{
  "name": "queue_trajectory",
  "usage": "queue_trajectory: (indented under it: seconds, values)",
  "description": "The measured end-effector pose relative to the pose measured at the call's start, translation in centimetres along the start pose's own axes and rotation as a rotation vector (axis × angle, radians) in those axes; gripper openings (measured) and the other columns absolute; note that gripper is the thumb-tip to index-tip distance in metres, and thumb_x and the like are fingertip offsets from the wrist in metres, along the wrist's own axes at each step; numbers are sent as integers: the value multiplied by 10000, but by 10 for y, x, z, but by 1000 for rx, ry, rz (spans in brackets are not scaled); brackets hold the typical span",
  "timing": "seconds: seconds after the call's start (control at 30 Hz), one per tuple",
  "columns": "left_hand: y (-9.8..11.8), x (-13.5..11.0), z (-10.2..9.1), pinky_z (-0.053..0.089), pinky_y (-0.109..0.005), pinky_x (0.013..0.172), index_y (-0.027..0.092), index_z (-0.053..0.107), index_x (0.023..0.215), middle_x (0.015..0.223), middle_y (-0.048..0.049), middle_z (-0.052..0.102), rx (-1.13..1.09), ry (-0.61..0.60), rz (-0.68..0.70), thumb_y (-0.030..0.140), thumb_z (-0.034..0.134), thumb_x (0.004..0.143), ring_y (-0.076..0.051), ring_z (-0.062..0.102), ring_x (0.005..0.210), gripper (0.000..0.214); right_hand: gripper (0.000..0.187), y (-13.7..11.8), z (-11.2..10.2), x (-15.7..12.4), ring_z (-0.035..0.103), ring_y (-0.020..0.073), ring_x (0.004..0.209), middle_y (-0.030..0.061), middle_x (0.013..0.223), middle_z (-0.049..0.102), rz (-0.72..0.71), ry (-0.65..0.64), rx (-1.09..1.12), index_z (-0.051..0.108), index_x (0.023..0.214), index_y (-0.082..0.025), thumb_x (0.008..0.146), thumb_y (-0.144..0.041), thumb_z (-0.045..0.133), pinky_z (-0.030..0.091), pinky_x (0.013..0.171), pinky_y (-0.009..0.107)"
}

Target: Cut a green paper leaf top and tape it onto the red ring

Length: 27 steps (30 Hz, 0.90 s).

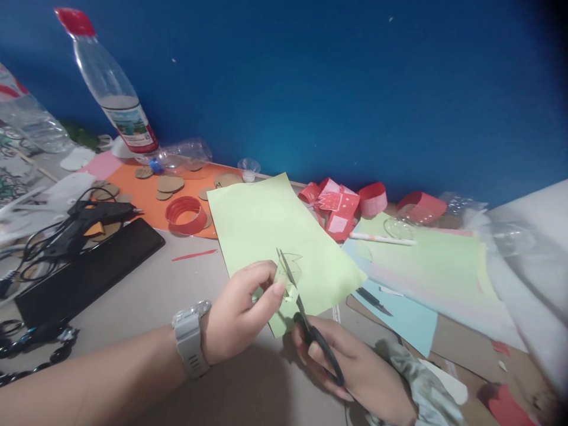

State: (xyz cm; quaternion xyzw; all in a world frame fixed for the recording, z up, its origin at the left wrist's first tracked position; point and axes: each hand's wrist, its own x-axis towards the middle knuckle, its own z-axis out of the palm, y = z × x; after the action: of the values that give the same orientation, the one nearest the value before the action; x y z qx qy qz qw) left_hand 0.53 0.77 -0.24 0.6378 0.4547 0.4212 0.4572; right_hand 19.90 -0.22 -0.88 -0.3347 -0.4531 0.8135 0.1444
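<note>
My left hand (248,305), with a grey watch on the wrist, pinches a light green sheet of paper (257,219) near its lower edge. A small drawn outline shows on the paper just past my fingertips. In my right hand (337,355) are black-handled scissors (304,310), with my fingers through the loops. Their blades point up and away, lying at the drawn outline beside my left thumb. The blades look slightly apart. Part of the paper's lower edge is hidden behind both hands.
To the left lie a black phone (97,266) and a glue gun (73,228). A bottle (118,94), red paper ring (185,214) and cardboard discs (171,183) stand behind. Red paper pieces (337,204), a pen (384,239), a craft knife (374,300) and stacked paper (444,260) lie right.
</note>
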Motion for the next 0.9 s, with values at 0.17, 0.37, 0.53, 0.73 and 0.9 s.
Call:
queue_trajectory:
  seconds: [0.17, 0.37, 0.53, 0.73, 0.9]
  values:
    - [-1, -1, -1, 341, -260, 608, 179, 434, 703, 677, 12, 445, 0, -1, -12, 344, 382, 949, -123, 406, 625, 301, 490, -1, -1, 0, 240, 20, 348, -94, 492, 331, 19, 14, -13, 456, 765, -173, 788, -644, 587, 148, 332, 201]
    - [-1, 0, -1, 340, -249, 603, 181, 429, 697, 658, 25, 427, -3, -12, -22, 358, 385, 957, -113, 391, 609, 318, 485, 0, -1, 0, 248, 23, 344, -94, 492, 332, 16, 25, -41, 458, 768, -174, 793, -643, 574, 154, 325, 191]
    - [1, 1, -2, 342, -244, 600, 181, 420, 678, 646, 29, 418, -11, -15, -19, 344, 392, 954, -109, 388, 601, 321, 469, 0, 0, -1, 247, 23, 357, -92, 517, 336, 30, 19, -21, 456, 773, -174, 805, -628, 572, 161, 328, 187]
    - [2, 2, -1, 343, -239, 598, 181, 415, 672, 646, 30, 415, -21, -19, -23, 336, 396, 950, -108, 386, 602, 319, 488, -2, 0, 0, 243, 22, 356, -95, 527, 329, 27, 6, -21, 454, 777, -175, 787, -647, 578, 164, 324, 184]
    - [2, 1, -1, 339, -238, 594, 183, 404, 672, 649, 31, 406, -15, -20, -15, 337, 397, 947, -109, 378, 604, 314, 498, -3, -1, 0, 239, 16, 360, -93, 534, 334, 37, 7, -14, 451, 776, -171, 789, -653, 575, 157, 325, 185]
